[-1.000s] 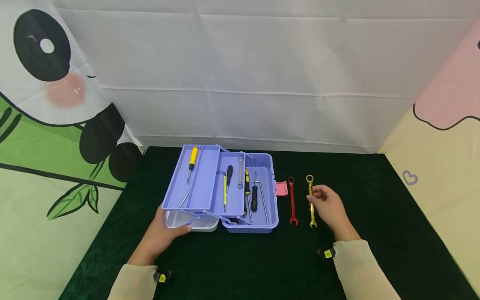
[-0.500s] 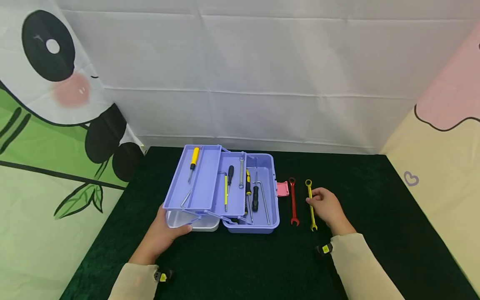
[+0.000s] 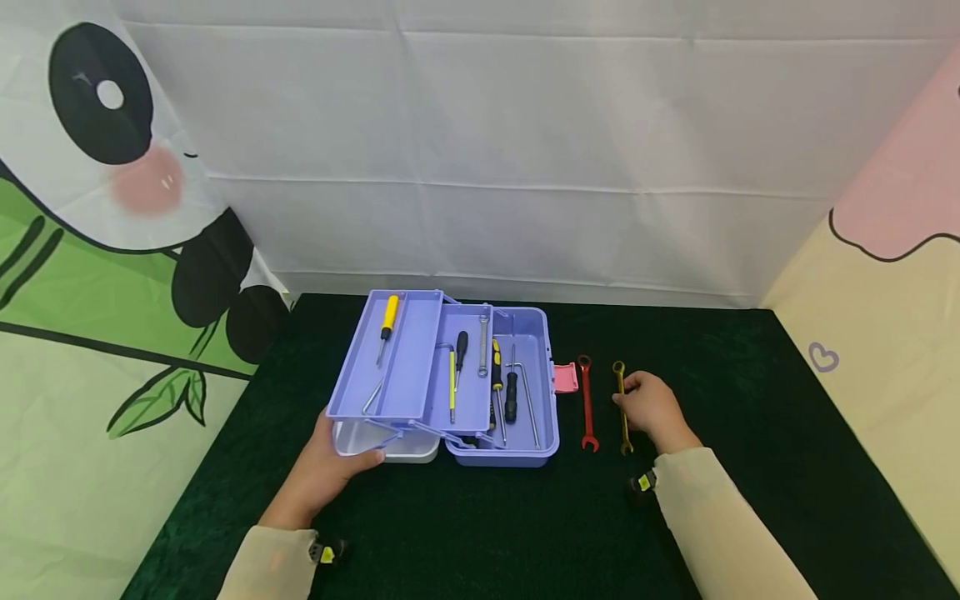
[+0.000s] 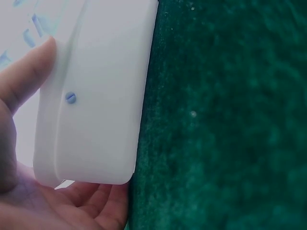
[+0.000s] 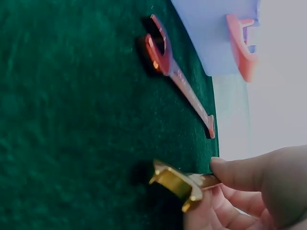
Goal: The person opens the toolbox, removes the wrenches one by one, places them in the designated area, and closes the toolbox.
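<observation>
A purple toolbox [image 3: 534, 350] stands unfolded, its stepped trays swung out to the left. My left hand [image 3: 322, 471] grips the whitish lid [image 4: 105, 115] at its near left corner, thumb on the rim and fingers beneath it. To the right of the box, my right hand [image 3: 654, 408] pinches a gold combination wrench [image 3: 626, 429] by the shaft between thumb and fingers. Its jaw end points toward the wrist camera, close above the cloth; whether it touches is unclear. A red combination wrench [image 3: 587, 408] lies between the toolbox and the gold one.
In the trays lie a yellow screwdriver [image 3: 389, 315], a black screwdriver [image 3: 461, 350], a silver wrench [image 3: 483, 346] and hex keys. More screwdrivers are in the base. A pink latch [image 3: 566, 378] juts from the right side. Dark green cloth [image 3: 480, 533] covers the table; printed drapes stand behind.
The right hand and forearm have shifted slightly, and the gold wrench has changed its tilt a little in the fingers. The left hand keeps its hold on the lid.
</observation>
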Motion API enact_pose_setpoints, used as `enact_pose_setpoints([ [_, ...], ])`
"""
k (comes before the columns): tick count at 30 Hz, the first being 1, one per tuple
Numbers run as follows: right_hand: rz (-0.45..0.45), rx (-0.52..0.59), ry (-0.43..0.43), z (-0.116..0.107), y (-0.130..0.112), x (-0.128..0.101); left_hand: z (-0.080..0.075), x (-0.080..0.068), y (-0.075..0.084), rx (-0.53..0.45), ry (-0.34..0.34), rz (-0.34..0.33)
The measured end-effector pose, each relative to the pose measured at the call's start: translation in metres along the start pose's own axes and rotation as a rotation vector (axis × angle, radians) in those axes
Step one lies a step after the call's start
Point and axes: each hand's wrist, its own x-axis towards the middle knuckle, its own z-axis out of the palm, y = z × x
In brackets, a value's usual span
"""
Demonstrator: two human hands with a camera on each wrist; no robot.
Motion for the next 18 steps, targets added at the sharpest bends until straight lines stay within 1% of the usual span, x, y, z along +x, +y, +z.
enact_pose_setpoints([
  [7, 0.015, -0.129, 0.012, -0.001, -0.005, 0.001, 0.000, 0.000, 0.000, 0.004, 0.002, 0.004],
  [14, 0.013, -0.164, 0.014, 0.002, -0.014, 0.008, 0.000, 0.000, 0.000, 0.004, 0.003, 0.000],
  [18, 0.017, -0.183, 0.032, 0.004, -0.015, 0.012, 0.000, 0.000, 0.000, 0.000, 0.003, -0.005],
])
